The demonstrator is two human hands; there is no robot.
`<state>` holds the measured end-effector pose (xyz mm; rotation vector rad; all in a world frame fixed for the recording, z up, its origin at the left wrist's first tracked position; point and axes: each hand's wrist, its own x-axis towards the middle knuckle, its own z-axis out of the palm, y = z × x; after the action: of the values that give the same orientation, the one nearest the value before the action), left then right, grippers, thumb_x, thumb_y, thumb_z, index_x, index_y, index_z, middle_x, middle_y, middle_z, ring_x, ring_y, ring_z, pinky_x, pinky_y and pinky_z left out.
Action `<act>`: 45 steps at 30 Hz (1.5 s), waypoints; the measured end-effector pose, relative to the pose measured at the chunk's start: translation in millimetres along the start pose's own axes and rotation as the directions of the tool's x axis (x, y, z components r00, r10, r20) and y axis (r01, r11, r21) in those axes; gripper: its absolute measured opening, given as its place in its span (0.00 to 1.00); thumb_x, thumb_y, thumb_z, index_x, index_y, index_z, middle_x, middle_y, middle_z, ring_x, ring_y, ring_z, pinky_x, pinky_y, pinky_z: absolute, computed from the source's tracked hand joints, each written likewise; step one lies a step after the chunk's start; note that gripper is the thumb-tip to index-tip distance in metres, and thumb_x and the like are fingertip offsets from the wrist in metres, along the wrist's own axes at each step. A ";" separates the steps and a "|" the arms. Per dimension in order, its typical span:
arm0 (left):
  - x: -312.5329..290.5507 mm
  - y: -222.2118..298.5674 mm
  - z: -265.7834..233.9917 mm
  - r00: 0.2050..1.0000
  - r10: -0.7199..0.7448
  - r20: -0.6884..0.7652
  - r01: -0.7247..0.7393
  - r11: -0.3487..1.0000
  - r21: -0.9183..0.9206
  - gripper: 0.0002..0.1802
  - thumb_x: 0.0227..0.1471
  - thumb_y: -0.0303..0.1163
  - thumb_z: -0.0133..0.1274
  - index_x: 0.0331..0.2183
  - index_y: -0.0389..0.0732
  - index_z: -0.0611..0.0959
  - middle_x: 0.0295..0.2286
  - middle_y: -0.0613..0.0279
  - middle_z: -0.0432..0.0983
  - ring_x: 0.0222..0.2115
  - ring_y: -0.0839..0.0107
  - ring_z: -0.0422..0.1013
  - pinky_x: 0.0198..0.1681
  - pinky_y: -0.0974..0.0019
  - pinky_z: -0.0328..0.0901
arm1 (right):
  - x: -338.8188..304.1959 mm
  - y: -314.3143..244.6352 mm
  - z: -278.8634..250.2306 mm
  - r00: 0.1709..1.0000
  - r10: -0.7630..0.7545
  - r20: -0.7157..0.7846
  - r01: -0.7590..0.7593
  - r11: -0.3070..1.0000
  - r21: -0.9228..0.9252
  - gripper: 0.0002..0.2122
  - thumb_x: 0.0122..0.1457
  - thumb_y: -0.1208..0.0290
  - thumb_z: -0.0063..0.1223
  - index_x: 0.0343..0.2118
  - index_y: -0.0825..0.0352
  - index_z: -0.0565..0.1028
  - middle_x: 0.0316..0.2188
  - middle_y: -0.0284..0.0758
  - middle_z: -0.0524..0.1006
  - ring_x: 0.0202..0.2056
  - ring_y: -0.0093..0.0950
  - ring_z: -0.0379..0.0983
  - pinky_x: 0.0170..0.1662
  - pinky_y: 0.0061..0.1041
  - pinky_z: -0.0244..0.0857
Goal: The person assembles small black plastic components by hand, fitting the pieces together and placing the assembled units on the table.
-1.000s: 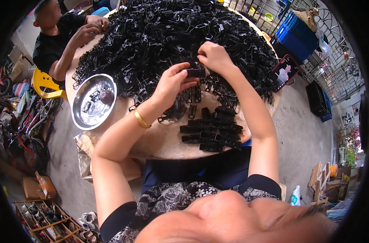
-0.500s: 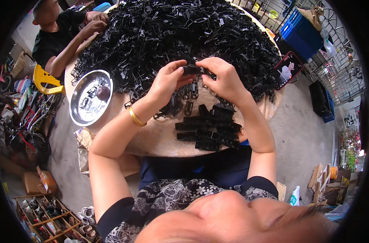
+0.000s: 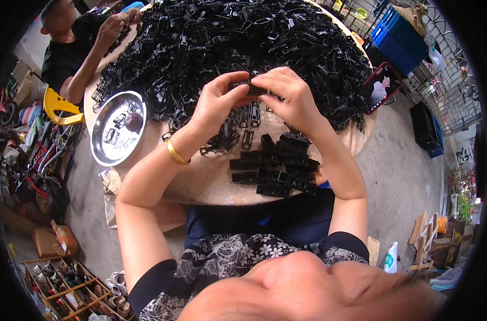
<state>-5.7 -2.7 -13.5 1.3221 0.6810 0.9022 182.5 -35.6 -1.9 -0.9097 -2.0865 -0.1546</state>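
Note:
Both hands meet above the table and grip one black plastic part [image 3: 252, 89] between them. My left hand [image 3: 220, 100] pinches its left end with thumb and fingers; my right hand [image 3: 288, 96] closes round its right end, hiding much of it. Behind them rises a large heap of small black plastic frames [image 3: 217, 43]. A few loose frames [image 3: 249, 131] lie just below the hands. Closer to me, several black bars [image 3: 275, 166] that look built from such parts are stacked on the tabletop [image 3: 200, 182].
At left, a round metal tray [image 3: 101, 147] holds some frames and a dark round object [image 3: 134, 122]. A yellow plastic piece [image 3: 61, 107] juts out beside it. A phone [image 3: 381, 88] stands at the right edge. Across the table at far left, a person [image 3: 72, 48] handles parts.
My hands have moved slightly up with the black part, and the right fingers have closed further over it. The other person's hands have lifted from the heap's edge.

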 end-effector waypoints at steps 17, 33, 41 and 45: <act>-26.8 16.1 25.0 0.850 0.135 0.510 -0.273 0.939 0.208 0.15 0.47 0.22 0.53 0.40 0.36 0.76 0.41 0.57 0.72 0.42 0.69 0.69 0.45 0.68 0.64 | -3.7 31.5 -15.6 0.817 0.542 0.197 -0.558 0.656 0.509 0.15 0.59 0.60 0.46 0.37 0.69 0.76 0.32 0.36 0.78 0.33 0.26 0.74 0.39 0.25 0.67; -32.3 -9.0 34.4 0.485 0.209 0.849 -0.602 0.784 0.151 0.20 0.50 0.40 0.52 0.39 0.33 0.78 0.38 0.48 0.73 0.42 0.52 0.68 0.47 0.57 0.62 | 42.6 75.8 46.4 0.898 0.256 0.358 0.093 0.684 -0.723 0.15 0.47 0.73 0.49 0.40 0.59 0.72 0.40 0.30 0.69 0.45 0.28 0.64 0.40 0.30 0.60; -33.1 -8.3 32.5 0.572 0.149 0.807 -0.568 0.781 0.259 0.18 0.51 0.38 0.52 0.37 0.32 0.78 0.34 0.49 0.74 0.36 0.54 0.71 0.41 0.59 0.65 | 52.9 107.0 67.1 0.906 0.222 0.361 0.164 0.601 -0.782 0.07 0.47 0.71 0.50 0.31 0.58 0.74 0.28 0.29 0.74 0.39 0.27 0.67 0.40 0.30 0.59; -35.3 -4.2 27.2 0.693 0.233 0.683 -0.578 0.745 0.333 0.13 0.51 0.34 0.52 0.36 0.35 0.79 0.30 0.52 0.76 0.32 0.58 0.73 0.36 0.62 0.67 | 44.9 96.6 47.8 0.900 0.131 0.416 0.210 0.705 -0.677 0.05 0.44 0.68 0.54 0.26 0.58 0.75 0.24 0.28 0.74 0.34 0.27 0.69 0.39 0.29 0.60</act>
<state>0.1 -47.0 -16.2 2.2165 0.0821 0.5823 197.2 79.0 -18.9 -1.4632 -2.5062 -0.9215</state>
